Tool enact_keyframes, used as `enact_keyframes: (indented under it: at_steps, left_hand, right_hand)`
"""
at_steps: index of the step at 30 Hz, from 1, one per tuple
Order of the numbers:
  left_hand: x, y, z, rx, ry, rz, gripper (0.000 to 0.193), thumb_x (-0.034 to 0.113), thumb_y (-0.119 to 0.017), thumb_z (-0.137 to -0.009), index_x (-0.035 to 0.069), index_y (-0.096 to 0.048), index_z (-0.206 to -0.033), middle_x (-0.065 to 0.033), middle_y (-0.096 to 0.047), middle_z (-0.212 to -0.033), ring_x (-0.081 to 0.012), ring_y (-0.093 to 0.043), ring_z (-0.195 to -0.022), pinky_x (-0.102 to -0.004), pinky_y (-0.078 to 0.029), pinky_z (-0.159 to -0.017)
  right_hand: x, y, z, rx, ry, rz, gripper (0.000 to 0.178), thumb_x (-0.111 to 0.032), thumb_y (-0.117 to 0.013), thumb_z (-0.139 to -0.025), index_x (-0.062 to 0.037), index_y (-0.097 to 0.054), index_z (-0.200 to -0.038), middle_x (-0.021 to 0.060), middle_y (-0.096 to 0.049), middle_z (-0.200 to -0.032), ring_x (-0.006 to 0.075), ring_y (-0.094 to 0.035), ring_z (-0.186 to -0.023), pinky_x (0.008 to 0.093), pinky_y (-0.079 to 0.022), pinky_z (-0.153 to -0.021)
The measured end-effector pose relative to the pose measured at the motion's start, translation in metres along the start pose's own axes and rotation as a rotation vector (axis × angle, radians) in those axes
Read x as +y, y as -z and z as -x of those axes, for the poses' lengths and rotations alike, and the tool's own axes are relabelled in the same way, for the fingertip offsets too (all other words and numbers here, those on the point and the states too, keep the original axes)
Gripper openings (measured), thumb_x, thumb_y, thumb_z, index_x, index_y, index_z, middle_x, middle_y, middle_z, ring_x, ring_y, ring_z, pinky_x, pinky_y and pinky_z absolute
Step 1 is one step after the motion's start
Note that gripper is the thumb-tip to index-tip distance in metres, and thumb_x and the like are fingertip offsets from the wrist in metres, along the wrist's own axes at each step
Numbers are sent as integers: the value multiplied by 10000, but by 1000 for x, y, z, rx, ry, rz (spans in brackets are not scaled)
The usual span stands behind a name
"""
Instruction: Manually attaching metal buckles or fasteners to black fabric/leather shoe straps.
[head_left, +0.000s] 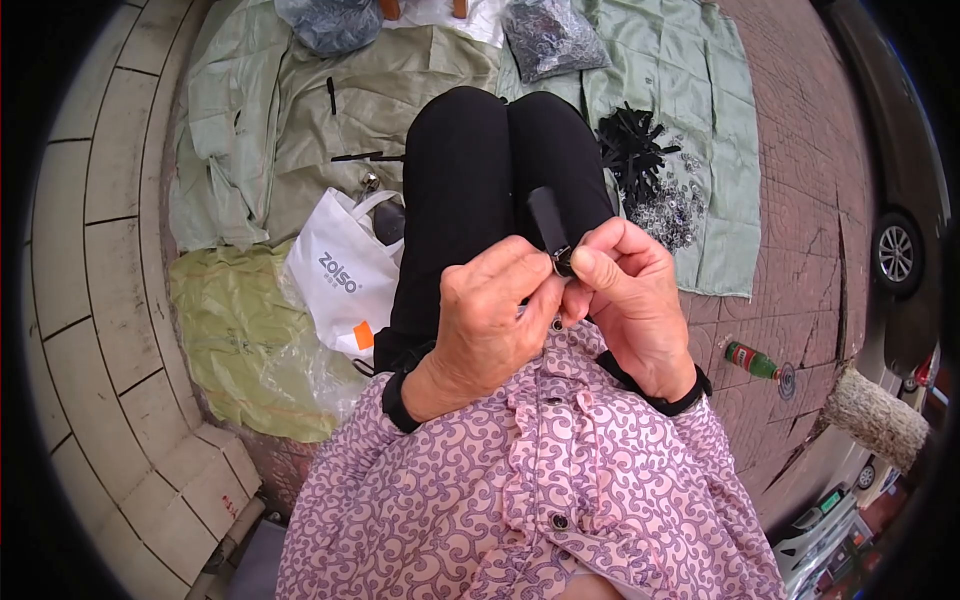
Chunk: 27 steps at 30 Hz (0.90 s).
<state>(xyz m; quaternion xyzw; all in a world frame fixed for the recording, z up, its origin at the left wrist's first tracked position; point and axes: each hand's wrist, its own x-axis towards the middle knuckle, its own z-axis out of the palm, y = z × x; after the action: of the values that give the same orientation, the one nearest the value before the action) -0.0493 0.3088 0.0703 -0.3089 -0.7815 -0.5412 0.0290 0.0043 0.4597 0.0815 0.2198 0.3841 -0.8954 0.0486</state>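
Note:
Above my lap, both my hands are closed together at the lower end of a short black strap point(547, 222). Its flat free end sticks up past my fingers. A small shiny dark piece point(563, 262) sits at the pinched end; its exact shape is hard to make out. My right hand point(640, 300) grips this end between thumb and forefinger. From the other side, the curled fingertips of my left hand point(495, 320) press against the strap. Beside my right knee lies a heap of similar black straps point(632, 150), next to a pile of small clear and silvery pieces point(665, 215).
Green woven sheets point(720, 120) cover the paving around my legs. A white tote bag point(335, 265) lies at my left, with a few loose black straps point(332, 96) beyond it. Filled plastic bags point(553, 40) lie ahead. A green bottle point(750, 358) lies at the right; parked cars point(890, 180) stand further out.

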Motion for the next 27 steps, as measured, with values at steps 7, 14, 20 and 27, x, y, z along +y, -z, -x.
enact_keyframes:
  at_steps: [7,14,20,27]
  left_hand:
    - [2,-2,1,9,50,49,106,-84,-706,-746,-31,-659,-825,-104,-617,-719,-231,-608,-567,-322,-458,-497]
    - [0,0,2,-19,-15,-30,116,-76,-717,-730,-28,-655,-816,-86,-564,-684,-233,-576,-532,-320,-427,-460]
    - [-4,3,4,-119,1,7,112,-73,-704,-727,-15,-622,-775,-85,-526,-674,-239,-567,-526,-325,-425,-450]
    - [-8,3,5,-196,138,210,68,-64,-685,-764,-31,-626,-765,-89,-551,-663,-209,-603,-529,-298,-435,-450]
  right_hand:
    - [-3,-8,-7,14,97,130,130,-37,-703,-889,22,-649,-991,65,-660,-728,98,-581,-520,214,-469,-468]
    - [-9,-2,-10,-44,-4,231,100,-42,-703,-889,33,-676,-948,55,-659,-735,94,-583,-534,220,-462,-462]
    - [-18,9,-17,-96,-189,165,82,-61,-707,-891,9,-677,-921,35,-652,-743,69,-548,-536,201,-432,-475]
    - [-25,15,-27,-205,-331,259,32,-59,-690,-894,-38,-688,-919,-12,-657,-838,48,-564,-731,191,-442,-675]
